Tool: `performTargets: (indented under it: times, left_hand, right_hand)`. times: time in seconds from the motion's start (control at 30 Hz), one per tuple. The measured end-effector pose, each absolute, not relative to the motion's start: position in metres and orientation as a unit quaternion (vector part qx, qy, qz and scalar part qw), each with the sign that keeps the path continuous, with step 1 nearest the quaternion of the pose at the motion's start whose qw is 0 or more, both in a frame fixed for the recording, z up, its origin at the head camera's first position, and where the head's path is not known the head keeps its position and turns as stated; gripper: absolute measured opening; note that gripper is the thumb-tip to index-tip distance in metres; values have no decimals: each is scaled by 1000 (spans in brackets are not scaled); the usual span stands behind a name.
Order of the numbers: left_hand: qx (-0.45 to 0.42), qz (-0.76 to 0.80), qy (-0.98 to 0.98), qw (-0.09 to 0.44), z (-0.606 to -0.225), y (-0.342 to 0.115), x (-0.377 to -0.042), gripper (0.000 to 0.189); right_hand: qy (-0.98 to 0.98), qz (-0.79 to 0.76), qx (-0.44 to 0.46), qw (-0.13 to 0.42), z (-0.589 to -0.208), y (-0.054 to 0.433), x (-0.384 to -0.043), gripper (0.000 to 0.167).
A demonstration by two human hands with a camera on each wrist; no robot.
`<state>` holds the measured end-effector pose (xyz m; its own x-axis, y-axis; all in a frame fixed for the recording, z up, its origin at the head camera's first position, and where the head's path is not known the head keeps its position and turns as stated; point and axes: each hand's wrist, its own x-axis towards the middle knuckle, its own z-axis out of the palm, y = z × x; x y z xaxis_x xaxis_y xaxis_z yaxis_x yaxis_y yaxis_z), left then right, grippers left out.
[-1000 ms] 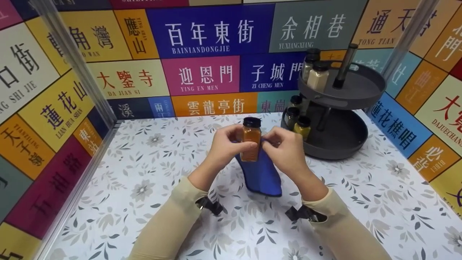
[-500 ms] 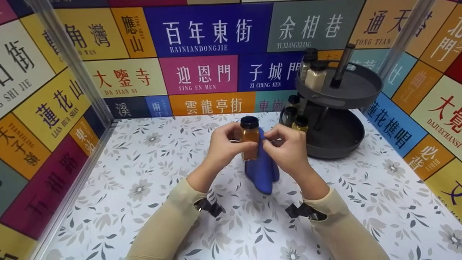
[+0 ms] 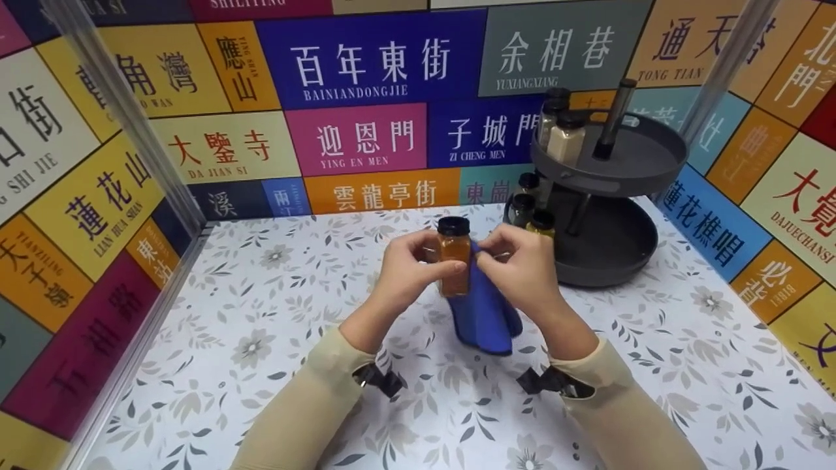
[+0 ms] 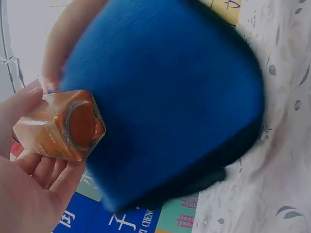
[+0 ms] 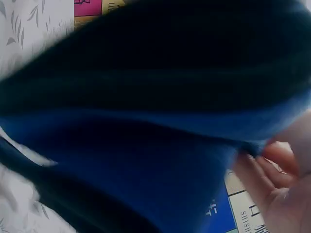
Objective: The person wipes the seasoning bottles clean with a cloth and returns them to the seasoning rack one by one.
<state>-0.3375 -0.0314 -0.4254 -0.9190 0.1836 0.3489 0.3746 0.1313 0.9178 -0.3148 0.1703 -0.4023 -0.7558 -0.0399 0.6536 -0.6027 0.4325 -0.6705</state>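
In the head view my left hand (image 3: 408,266) grips a glass spice jar (image 3: 454,254) of orange-brown powder, its black lid upward, held above the table. My right hand (image 3: 526,267) pinches the top of a blue cloth (image 3: 486,313), which hangs down in folds just right of the jar. The left wrist view shows the bottom of the jar (image 4: 80,126) between thumb and fingers, with the cloth (image 4: 170,97) spread close beside it. Dark folds of cloth (image 5: 136,150) fill much of the right wrist view, gathered at the fingertips of the right hand (image 5: 277,179).
A dark grey two-tier round rack (image 3: 607,261) stands at the back right. Several black-lidded jars sit on its left side, including a pale one (image 3: 565,142) on the upper tier and a yellow one (image 3: 542,224) below. The floral-patterned table (image 3: 261,391) meets sign-covered walls behind and at both sides.
The hanging cloth has swung and folded differently, its lower end first narrowing, then swinging to the right. Both hands keep their holds, and the jar stays nearly in place.
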Motion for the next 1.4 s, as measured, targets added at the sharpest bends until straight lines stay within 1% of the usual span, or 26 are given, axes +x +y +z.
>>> performTargets:
  times: [0.07,0.13,0.2,0.27,0.37,0.5,0.6,0.67,0.73,0.8,0.9,1.0,1.07,1.13,1.23,1.4]
  left_hand:
    - [-184,-629,-752,69,-427,-29,-337,33]
    - [-180,-626,-756,66,-428,-27,-337,33]
    - [-177,-626,-756,68,-429,-26,-337,35]
    - [-178,-629,-752,77,-429,-26,-337,35]
    - [-182,-634,-745,101,-428,-28,-337,35]
    - [-180,-643,-734,123,-425,-33,-336,37]
    - [-179,-653,-725,127,-422,-36,-336,41]
    - [-179,-659,-720,125,-422,-37,-336,42]
    - [-177,-663,-717,117,-422,-37,-336,41]
    - [-176,-668,-715,104,-422,-36,-336,40]
    - [-180,-669,-717,80,-423,-32,-336,37]
    - [-190,-661,-724,60,-424,-29,-336,36]
    - [-193,-653,-730,54,-424,-28,-335,35]
    - [-189,-652,-733,51,-424,-28,-335,35]
    - [-182,-658,-728,61,-423,-31,-335,36]
    - [-180,-663,-720,97,-419,-37,-334,41]
  right_hand:
    - [-758,524,206,328,-404,169,-315,9]
    - [-727,545,217,356,-405,167,-315,8]
    - [-714,551,227,366,-406,167,-315,9]
    - [-723,544,230,359,-407,168,-315,10]
    - [-762,517,225,320,-406,169,-316,10]
    - [-813,481,228,234,-405,171,-317,10]
    - [-841,458,235,168,-406,172,-318,12]
    - [-852,446,233,143,-407,171,-318,13]
    - [-852,452,224,140,-406,170,-318,13]
    - [-839,473,210,169,-406,169,-316,12]
    - [-792,521,193,252,-403,167,-314,11]
    - [-726,567,202,333,-402,166,-312,9]
    - [-691,586,218,362,-403,165,-312,10]
    - [-683,592,226,364,-403,164,-311,8]
    - [-721,570,218,329,-404,164,-311,9]
    - [-819,487,216,215,-407,166,-315,13]
